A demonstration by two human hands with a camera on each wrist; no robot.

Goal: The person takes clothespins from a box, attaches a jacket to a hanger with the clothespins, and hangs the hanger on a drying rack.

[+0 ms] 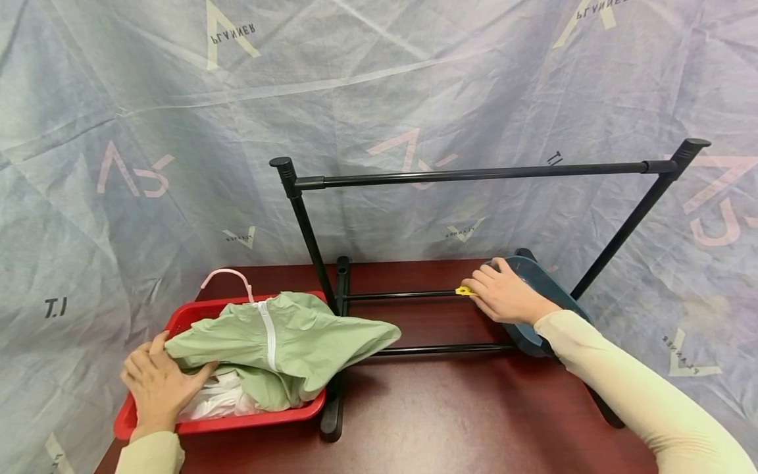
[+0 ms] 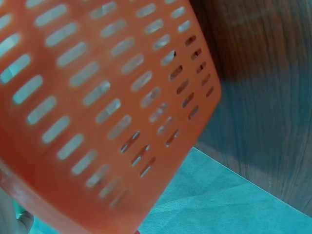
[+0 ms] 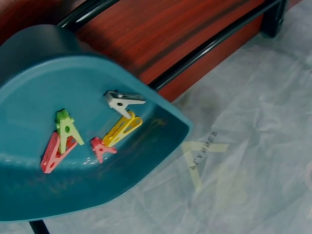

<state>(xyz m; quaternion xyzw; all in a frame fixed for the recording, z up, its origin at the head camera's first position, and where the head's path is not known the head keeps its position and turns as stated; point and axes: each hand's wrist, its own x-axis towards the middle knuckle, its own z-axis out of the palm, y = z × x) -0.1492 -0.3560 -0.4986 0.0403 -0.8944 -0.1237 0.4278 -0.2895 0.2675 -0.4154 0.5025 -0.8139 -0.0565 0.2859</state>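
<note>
My left hand (image 1: pixel 160 385) rests over the left rim of the red basket (image 1: pixel 251 421), thumb spread wide beside a light green zip jacket (image 1: pixel 237 339). That jacket lies heaped across the basket on a pink hanger (image 1: pixel 231 271), its right end draped past the rim, with white cloth (image 1: pixel 218 397) under it. In the left wrist view the slotted basket wall (image 2: pixel 112 161) hides most of this hand. A yellow clothespin (image 1: pixel 464 291) is pinched in my right hand (image 1: pixel 503 289), held over the near-left side of a teal bin (image 1: pixel 547 283). The right wrist view shows the bin (image 3: pixel 92 73) but not the hand.
Several clothespins lie in the bin, among them a green one (image 3: pixel 68 129), a yellow one (image 3: pixel 122 129) and a white one (image 3: pixel 122 100). A black garment rack (image 1: pixel 485 174) spans the dark red table (image 1: pixel 450 408), its left foot beside the basket. Grey printed sheeting (image 1: pixel 385 79) hangs behind.
</note>
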